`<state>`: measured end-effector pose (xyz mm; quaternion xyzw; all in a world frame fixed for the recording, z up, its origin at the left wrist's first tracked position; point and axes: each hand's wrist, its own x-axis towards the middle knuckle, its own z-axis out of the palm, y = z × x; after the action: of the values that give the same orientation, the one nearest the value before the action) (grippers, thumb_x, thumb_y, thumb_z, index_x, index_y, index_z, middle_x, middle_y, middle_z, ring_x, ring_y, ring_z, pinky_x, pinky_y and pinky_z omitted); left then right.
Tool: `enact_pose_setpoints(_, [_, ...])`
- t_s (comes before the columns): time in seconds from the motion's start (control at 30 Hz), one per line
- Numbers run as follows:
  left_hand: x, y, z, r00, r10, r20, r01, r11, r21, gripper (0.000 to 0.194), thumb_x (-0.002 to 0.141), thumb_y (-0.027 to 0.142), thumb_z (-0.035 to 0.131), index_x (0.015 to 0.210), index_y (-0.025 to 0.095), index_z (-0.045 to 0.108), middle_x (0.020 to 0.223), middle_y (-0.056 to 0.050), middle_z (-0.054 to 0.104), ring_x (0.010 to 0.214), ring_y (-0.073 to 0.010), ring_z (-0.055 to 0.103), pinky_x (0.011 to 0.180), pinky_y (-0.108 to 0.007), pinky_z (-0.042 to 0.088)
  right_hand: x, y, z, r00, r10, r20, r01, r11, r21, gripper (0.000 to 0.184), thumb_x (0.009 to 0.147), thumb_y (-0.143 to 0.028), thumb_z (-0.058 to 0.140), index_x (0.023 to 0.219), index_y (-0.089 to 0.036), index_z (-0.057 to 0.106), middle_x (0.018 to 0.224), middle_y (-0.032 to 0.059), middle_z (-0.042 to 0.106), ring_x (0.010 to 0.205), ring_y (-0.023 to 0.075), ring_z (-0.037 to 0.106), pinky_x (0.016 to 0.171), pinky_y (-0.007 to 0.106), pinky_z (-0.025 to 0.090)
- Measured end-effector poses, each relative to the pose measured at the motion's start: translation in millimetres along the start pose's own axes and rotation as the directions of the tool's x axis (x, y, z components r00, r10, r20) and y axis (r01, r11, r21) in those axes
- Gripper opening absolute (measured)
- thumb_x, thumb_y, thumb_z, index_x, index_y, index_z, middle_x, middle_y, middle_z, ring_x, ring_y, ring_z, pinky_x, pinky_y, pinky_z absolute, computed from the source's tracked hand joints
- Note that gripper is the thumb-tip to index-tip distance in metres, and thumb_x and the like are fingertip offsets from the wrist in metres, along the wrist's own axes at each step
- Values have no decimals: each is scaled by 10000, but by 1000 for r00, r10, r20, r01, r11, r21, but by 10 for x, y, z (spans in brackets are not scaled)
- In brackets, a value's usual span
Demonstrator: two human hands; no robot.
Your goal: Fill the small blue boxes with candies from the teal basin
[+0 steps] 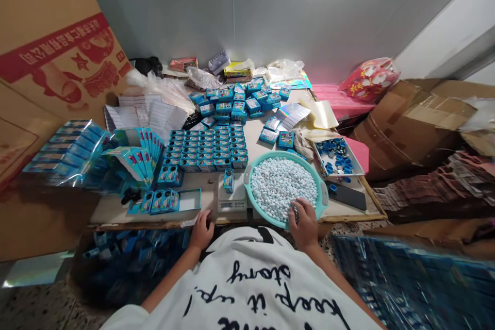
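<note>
My right hand (303,223) reaches over the near rim of a round mint-green plastic basin (255,207) full of small pale blue and white pellets (280,183). Its fingers curl round a small dark item, mostly hidden, at the pellets' surface. My left hand (201,229) rests on the table's front edge with fingers loosely bent and thumb apart, and holds nothing that I can see. Just beside it lies a clear whitish plastic piece (188,223). Between my hands is a digital scale (232,202) with one small blue box (228,180) standing on it.
Rows of blue boxes (209,149) stand behind the scale, with a loose pile (235,100) farther back. Left are a blue tray (189,199) and flat cartons (135,157). Right are a white tray (358,167) of blue parts and a black phone (348,196). Large cardboard boxes (402,129) flank the table.
</note>
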<state>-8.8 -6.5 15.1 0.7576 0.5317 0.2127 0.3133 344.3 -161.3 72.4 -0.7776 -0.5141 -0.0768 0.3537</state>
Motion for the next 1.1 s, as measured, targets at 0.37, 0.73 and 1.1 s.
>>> enact_pose_setpoints(0.37, [145,82,-14,997,-11,82,12,1000,-15,366,800,149,488,1151,198,581,1161,-95,612,1037,-212,623,966,-399,505,13,-6,-8,1000,-24,5,24,1000,-2,210,896,-260,522,1076,-208,618,1164,118,582,1154,297,528,994,527,458])
enact_pose_setpoints(0.73, [1059,1034,286,987,-43,-156,22,991,-134,863,671,343,778,1431,178,404,1314,-173,519,1212,-315,536,1030,-448,446,13,-14,7,1000,-7,0,7,1000,22,234,900,-263,512,1104,-225,618,1162,115,582,1151,298,534,984,550,470])
enact_pose_setpoints(1.1, [1343,1846,39,849,479,222,-526,798,293,707,732,102,601,1393,338,519,1203,-100,585,1159,-317,488,968,-453,376,32,-24,-22,1000,15,7,-16,999,45,241,898,-225,506,1115,-223,610,1170,114,571,1169,286,515,1004,528,460])
